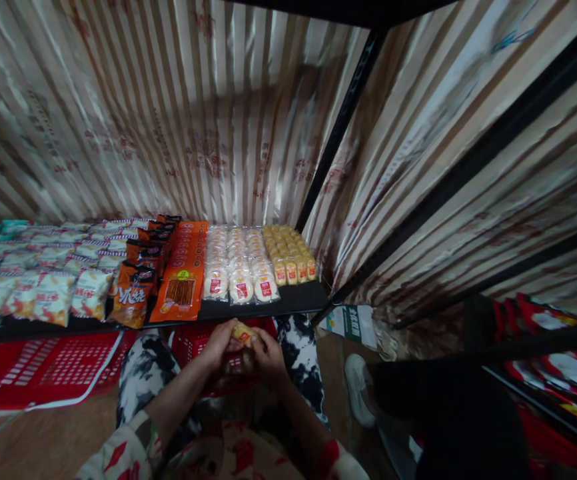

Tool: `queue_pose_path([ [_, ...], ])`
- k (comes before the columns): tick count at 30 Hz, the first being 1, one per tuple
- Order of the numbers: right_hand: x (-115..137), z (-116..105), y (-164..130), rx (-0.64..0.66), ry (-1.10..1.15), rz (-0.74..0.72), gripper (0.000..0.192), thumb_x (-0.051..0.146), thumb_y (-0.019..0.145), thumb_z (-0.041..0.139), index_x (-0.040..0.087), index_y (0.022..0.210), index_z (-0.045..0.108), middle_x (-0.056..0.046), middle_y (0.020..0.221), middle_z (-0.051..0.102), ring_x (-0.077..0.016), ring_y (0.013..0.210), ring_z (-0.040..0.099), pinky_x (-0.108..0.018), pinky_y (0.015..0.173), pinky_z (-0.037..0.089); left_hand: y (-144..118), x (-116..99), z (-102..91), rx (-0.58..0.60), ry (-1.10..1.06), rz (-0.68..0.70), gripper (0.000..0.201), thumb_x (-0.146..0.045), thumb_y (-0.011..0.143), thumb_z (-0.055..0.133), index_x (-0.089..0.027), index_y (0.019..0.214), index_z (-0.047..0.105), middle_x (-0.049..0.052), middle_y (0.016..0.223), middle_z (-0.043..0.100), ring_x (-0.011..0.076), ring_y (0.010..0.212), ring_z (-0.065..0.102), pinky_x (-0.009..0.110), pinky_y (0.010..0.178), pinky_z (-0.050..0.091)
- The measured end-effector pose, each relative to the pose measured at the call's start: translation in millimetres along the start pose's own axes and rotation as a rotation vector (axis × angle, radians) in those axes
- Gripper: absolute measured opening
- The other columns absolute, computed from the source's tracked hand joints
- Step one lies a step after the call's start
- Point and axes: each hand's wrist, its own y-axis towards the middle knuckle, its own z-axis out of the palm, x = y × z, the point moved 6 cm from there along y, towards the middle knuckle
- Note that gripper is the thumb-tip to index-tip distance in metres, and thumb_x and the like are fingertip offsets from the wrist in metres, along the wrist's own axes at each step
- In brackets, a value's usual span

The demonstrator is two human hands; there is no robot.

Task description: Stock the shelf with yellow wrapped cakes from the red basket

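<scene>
A: What is held in the grip?

B: A small yellow snack pack [242, 332] is pinched between the left hand [218, 343] and the right hand [268, 353]. Both hands are closed on it. It is held low and near, just in front of the shelf [298, 300], above a red basket [193, 343].

A: What is seen around it?

B: On the shelf, just past the hands, rows are already laid out. At the right end the little yellow packs [291, 257] are lined up. To their left the round white cakes [238, 263] are set, then a long orange pack [183, 273], then dark orange bags [141, 273], then pale chip bags [33, 280] far left.

A: How much is done?

B: Most of the shelf looks filled. A bare dark strip is left at the near right edge. The pack in the hands is not yet placed. Whether more is left in the basket cannot be told.
</scene>
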Motion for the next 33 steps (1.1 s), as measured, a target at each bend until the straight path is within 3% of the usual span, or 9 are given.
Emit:
queue_pose_path([
  [5, -6.2, -4.9, 4.4, -0.086, 0.24, 0.081, 0.039, 0.046, 0.082, 0.051, 0.019, 0.109, 0.059, -0.008, 0.103, 0.068, -0.0213, 0.087, 0.066, -0.032, 0.075, 0.055, -8.1, -9.4, 4.9, 0.031, -0.043, 0.045, 0.021, -0.028, 0.089, 0.046, -0.012, 0.08, 0.058, 0.002, 0.058, 0.064, 0.0108, 0.048, 0.059, 0.02, 0.051, 0.047],
  [14, -9.1, -17.4, 21.4, -0.277, 0.463, 0.161, 0.049, 0.046, 0.074, 0.06, 0.017, 0.112, 0.051, -0.009, 0.098, 0.066, -0.0207, 0.087, 0.065, -0.035, 0.079, 0.055, -8.1, -2.1, 19.7, 0.134, -0.07, 0.087, 0.01, -0.021, 0.079, 0.054, -0.013, 0.08, 0.06, 0.002, 0.067, 0.067, 0.0092, 0.053, 0.06, 0.018, 0.052, 0.044],
  [21, -7.3, -30.4, 32.8, -0.221, 0.474, 0.119, 0.046, 0.042, 0.071, 0.063, 0.019, 0.109, 0.055, -0.011, 0.114, 0.059, -0.021, 0.099, 0.062, -0.036, 0.088, 0.051, -9.0, -3.6, 23.5, 0.121, 0.093, 0.171, 0.027, -0.036, 0.066, 0.064, -0.014, 0.082, 0.065, 0.003, 0.072, 0.069, 0.0127, 0.061, 0.06, 0.021, 0.057, 0.042],
  [26, 4.9, -39.7, 39.1, -0.1, 0.43, 0.03, 0.041, 0.036, 0.07, 0.065, 0.021, 0.108, 0.057, -0.006, 0.108, 0.057, -0.0177, 0.093, 0.062, -0.032, 0.084, 0.053, -11.3, -1.5, 32.1, 0.234, 0.047, 0.172, 0.037, -0.047, 0.07, 0.056, -0.013, 0.081, 0.067, 0.006, 0.078, 0.07, 0.0147, 0.067, 0.061, 0.023, 0.058, 0.042],
  [33, 2.1, -48.3, 48.8, -0.09, 0.466, 0.078, 0.056, 0.03, 0.063, 0.07, 0.021, 0.114, 0.051, -0.007, 0.113, 0.056, -0.0155, 0.084, 0.064, -0.033, 0.081, 0.054, -2.3, 2.2, 49.1, 0.302, 0.133, 0.249, 0.042, -0.047, 0.063, 0.07, -0.014, 0.088, 0.064, 0.004, 0.08, 0.07, 0.0166, 0.074, 0.062, 0.026, 0.07, 0.045],
])
